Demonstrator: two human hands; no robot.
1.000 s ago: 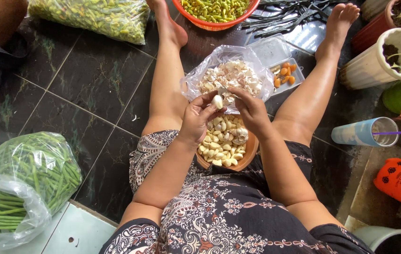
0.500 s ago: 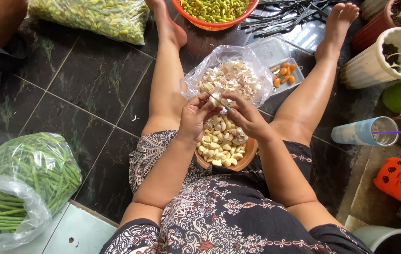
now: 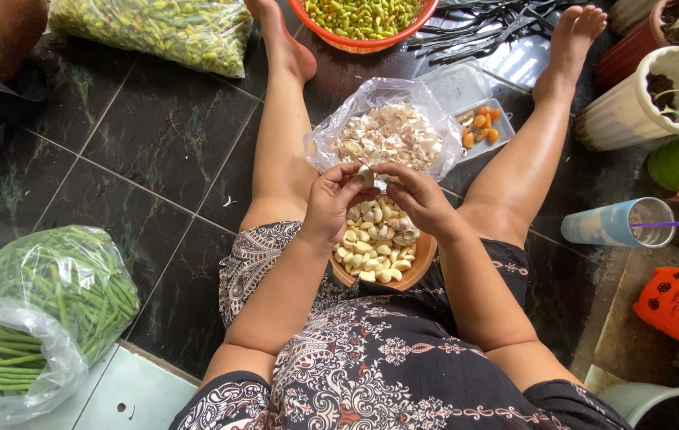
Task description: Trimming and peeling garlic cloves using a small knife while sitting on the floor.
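The left hand (image 3: 338, 201) and the right hand (image 3: 417, 195) pinch one garlic clove (image 3: 367, 175) together. It sits between the fingertips, just above a brown bowl (image 3: 419, 263) of peeled cloves on the person's lap. A clear bag of garlic skins (image 3: 387, 131) lies on the floor just beyond.

I see one pale garlic clove (image 3: 367, 174) pinched between the fingertips of both hands, lifted just above the brown bowl (image 3: 421, 267). It is small, cream-white and mostly hidden by the fingers, so I cannot tell whether its skin is on. The bowl sits between the thighs, round and shallow, heaped with smooth, peeled cream-coloured cloves (image 3: 375, 243). Just beyond the held clove, a clear plastic bag (image 3: 333, 137) lies open on the dark floor tiles, filled with papery whitish garlic pieces (image 3: 389, 135).
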